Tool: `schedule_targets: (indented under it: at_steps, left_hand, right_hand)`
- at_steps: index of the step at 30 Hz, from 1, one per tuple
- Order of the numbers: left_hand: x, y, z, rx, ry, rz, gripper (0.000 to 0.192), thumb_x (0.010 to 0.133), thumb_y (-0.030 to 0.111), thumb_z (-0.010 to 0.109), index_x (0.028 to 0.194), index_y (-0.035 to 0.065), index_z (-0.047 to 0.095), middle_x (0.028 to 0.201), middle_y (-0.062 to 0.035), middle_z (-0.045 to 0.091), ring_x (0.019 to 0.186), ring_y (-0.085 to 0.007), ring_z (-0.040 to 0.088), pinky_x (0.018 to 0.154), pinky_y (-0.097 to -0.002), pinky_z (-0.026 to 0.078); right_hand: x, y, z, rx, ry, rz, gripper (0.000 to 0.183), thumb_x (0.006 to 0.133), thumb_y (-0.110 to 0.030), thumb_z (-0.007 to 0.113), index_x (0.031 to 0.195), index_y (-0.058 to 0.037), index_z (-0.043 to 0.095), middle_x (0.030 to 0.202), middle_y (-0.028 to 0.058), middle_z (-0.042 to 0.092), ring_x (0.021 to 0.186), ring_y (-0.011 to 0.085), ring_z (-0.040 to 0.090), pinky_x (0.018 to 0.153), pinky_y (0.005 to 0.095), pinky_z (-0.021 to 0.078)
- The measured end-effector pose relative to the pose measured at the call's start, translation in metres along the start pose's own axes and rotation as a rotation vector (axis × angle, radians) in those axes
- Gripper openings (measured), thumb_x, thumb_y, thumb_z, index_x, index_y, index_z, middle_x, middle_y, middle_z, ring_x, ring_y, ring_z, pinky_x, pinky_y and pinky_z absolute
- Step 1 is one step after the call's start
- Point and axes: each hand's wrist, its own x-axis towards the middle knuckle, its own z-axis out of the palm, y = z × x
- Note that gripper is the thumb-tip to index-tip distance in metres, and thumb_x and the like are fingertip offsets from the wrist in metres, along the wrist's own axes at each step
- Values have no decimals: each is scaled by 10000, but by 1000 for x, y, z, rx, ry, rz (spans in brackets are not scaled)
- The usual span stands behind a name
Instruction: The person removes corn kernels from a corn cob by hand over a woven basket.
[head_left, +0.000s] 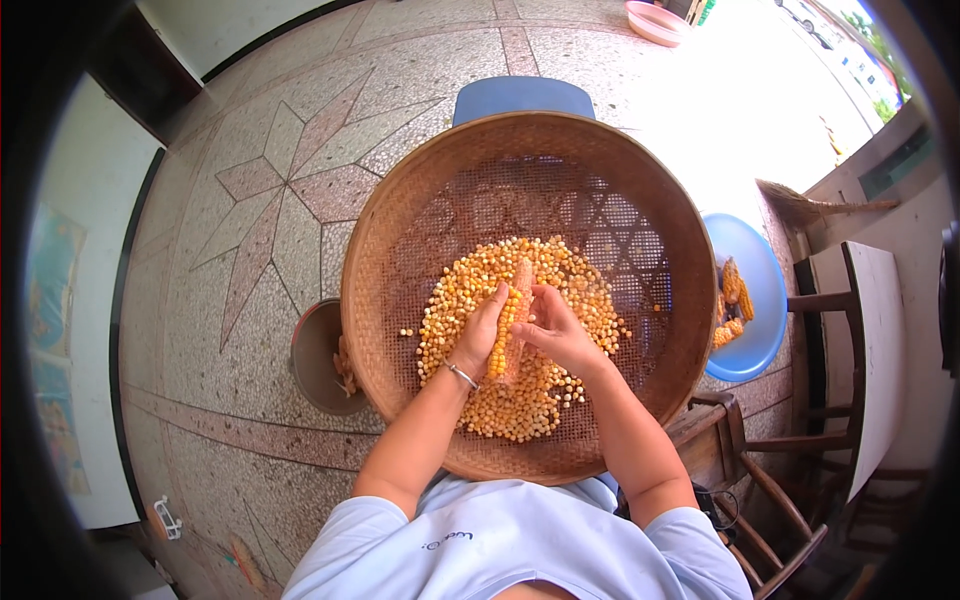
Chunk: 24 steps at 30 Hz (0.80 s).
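Observation:
Between my two hands is a partly shelled corn cob (507, 341), tilted slightly, with yellow kernels left along its left side and bare pinkish core on the right. My left hand (480, 326) wraps the kernel side, a metal bracelet on its wrist. On the bare side, my right hand (559, 330) has its thumb against the cob and its fingers curled around behind. Beneath both hands, loose corn kernels (457, 315) lie heaped in a round woven bamboo sieve (405, 195). The heap covers the sieve's near half; part of it is hidden by my hands and forearms.
A blue basin (765, 300) with several corn cobs stands right of the sieve. On the left is a bucket (319, 360) holding bare cobs. A blue stool (523, 97) shows past the far rim. Wooden chairs (795, 442), a broom (806, 202) and a pink basin (656, 22) are further off.

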Motion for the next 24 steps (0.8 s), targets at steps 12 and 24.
schedule_targets:
  at_steps: [12, 24]
  left_hand:
    - [-2, 3, 0, 45, -10, 1, 474, 966, 465, 369, 1087, 45, 553, 858, -37, 592, 783, -106, 593, 661, -235, 518]
    - [3, -9, -8, 116, -51, 32, 485, 981, 410, 366, 1194, 6, 530, 1052, -78, 605, 985, -148, 563, 878, -265, 446]
  right_hand:
    - [-6, -25, 7, -25, 24, 92, 665, 822, -151, 665, 1338, -3, 273, 966, 22, 440, 789, 85, 464, 678, 226, 430]
    - [-5, -15, 0, 279, 85, 186, 419, 919, -269, 528, 1253, -52, 397, 855, -19, 439, 709, 67, 439, 648, 229, 427]
